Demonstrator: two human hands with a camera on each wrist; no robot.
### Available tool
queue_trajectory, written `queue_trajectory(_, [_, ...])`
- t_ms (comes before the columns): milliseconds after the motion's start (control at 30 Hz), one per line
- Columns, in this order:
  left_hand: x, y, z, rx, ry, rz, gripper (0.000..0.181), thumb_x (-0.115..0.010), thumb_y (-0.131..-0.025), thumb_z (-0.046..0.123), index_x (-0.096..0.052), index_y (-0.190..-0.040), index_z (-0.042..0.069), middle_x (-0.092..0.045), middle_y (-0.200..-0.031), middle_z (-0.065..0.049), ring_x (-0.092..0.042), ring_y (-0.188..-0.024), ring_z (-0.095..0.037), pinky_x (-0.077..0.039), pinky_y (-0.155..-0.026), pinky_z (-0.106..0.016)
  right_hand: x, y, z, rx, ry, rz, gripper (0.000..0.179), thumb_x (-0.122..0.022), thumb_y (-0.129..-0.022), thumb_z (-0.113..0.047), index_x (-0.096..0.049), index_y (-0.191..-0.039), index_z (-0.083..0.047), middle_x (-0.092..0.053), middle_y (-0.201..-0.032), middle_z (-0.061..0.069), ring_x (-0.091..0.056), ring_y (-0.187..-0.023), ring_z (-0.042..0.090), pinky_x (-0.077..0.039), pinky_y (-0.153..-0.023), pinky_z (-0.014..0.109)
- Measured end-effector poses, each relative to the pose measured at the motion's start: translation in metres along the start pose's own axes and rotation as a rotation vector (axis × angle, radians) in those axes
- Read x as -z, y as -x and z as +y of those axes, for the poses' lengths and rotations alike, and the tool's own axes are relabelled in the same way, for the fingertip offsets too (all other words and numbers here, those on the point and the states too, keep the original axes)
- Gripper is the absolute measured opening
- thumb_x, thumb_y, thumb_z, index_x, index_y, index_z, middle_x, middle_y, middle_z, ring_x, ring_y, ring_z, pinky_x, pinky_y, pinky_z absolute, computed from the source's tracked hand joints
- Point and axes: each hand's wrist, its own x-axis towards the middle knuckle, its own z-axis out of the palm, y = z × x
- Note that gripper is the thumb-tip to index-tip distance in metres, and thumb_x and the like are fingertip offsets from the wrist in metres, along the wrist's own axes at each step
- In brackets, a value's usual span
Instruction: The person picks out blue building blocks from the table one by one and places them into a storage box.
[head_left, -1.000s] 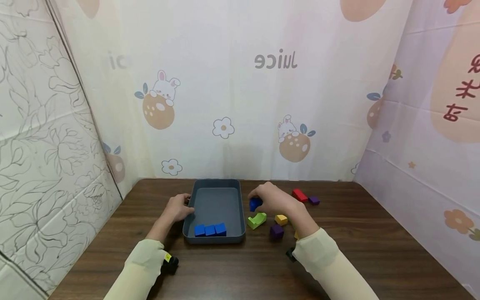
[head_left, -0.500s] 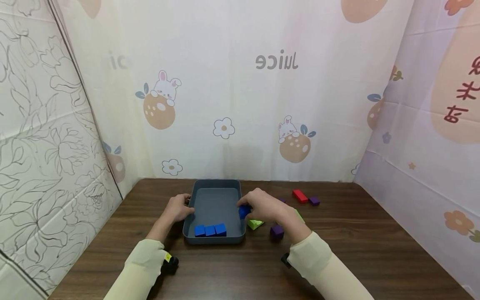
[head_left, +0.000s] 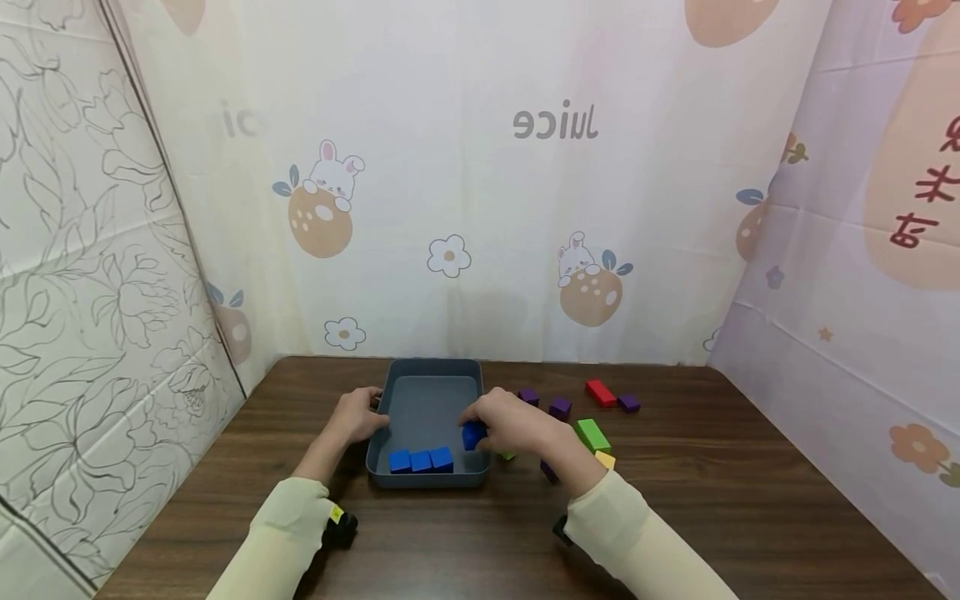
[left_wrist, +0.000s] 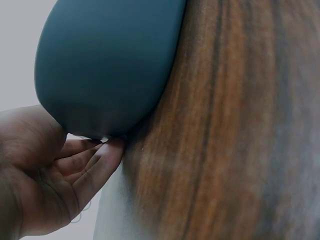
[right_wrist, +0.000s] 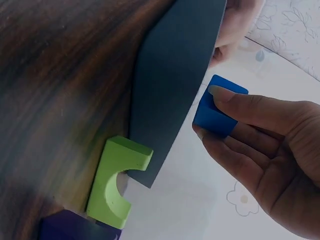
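My right hand pinches a blue block between thumb and fingers, above the right wall of a grey tray. In the right wrist view the block is raised over the tray's rim. Three blue blocks lie in a row inside the tray along its near wall. At the tray's left side, my left hand grips the wall, thumb over the rim and fingers outside. The left wrist view shows those fingers against the tray's outer side.
Right of the tray lie a green arch block, a green rectangular block, a yellow block, a red block and several purple blocks. A patterned curtain stands behind the wooden table.
My right hand has carried the blue block leftward from beside the tray to over its right wall, uncovering purple and green blocks behind it. My left hand has stayed on the tray.
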Motion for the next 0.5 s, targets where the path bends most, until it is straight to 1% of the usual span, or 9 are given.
queue_trajectory(167, [-0.001,0.001,0.0,0.003,0.001,0.001,0.056,-0.074,-0.092,0.008,-0.057,-0.143,-0.01,-0.068,-0.128,-0.027,-0.065,-0.115,-0.039,-0.057,-0.097,-0.054,-0.006,-0.004,-0.001,-0.007,0.006,-0.014,0.041,-0.084,-0.09,-0.007,-0.076,-0.13,-0.008,-0.075,-0.124,0.005,-0.07,-0.106,0.015,-0.061,-0.093,0.038])
queue_trajectory(500, [-0.001,0.001,0.001,0.008,-0.001,0.008,0.057,-0.074,-0.093,0.009,-0.057,-0.143,-0.01,-0.068,-0.129,-0.027,-0.065,-0.117,-0.04,-0.057,-0.099,-0.054,-0.014,-0.009,-0.001,0.003,0.016,-0.032,0.039,-0.083,-0.091,-0.008,-0.076,-0.129,-0.009,-0.076,-0.124,0.003,-0.069,-0.106,0.011,-0.061,-0.093,0.035])
